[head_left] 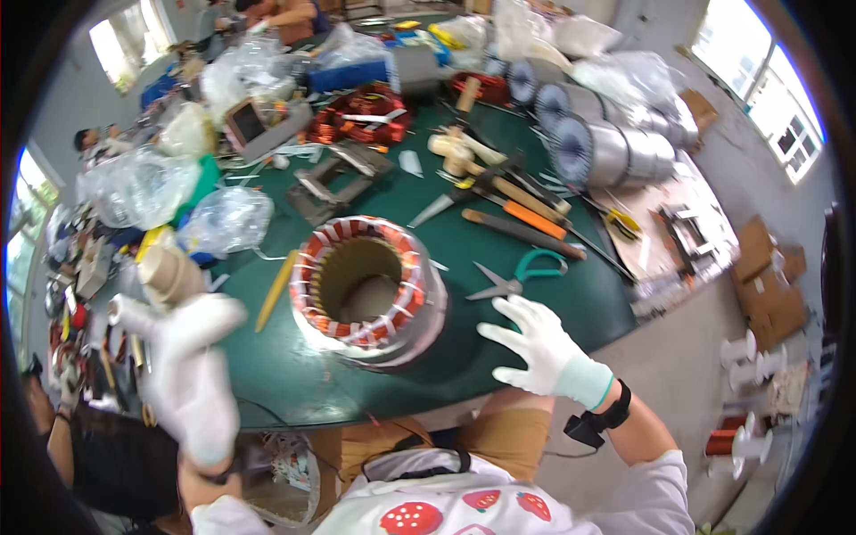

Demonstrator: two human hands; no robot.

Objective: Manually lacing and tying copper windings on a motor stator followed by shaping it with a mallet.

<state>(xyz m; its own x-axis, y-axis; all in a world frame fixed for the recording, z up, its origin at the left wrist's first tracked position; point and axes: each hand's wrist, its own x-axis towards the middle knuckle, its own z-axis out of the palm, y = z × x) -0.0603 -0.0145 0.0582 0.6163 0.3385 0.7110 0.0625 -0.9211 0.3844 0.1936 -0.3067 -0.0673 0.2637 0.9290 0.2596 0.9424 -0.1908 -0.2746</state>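
A motor stator (412, 287) stands upright on the green table between my hands, its orange-red winding ends laced with white cord around an open bore. My right hand (546, 349), in a white glove, is open with its fingers spread above the table's front edge, right of the stator and touching nothing visible. Just beyond it lie scissors (514, 286) with teal handles, blades apart. My left hand (189, 361), also gloved, is smeared by motion to the left of the stator. Directly beyond it is a beige cone-shaped spool (169, 272); whether the fingers touch it cannot be told.
A yellow strip (276, 292) lies left of the stator. Beyond are a wooden-handled tool (523, 234), a mallet (455, 152), a metal frame (337, 183) and copper coils (361, 114). Wire spools (588, 152) stand far right, plastic bags (138, 187) far left. Other people are nearby.
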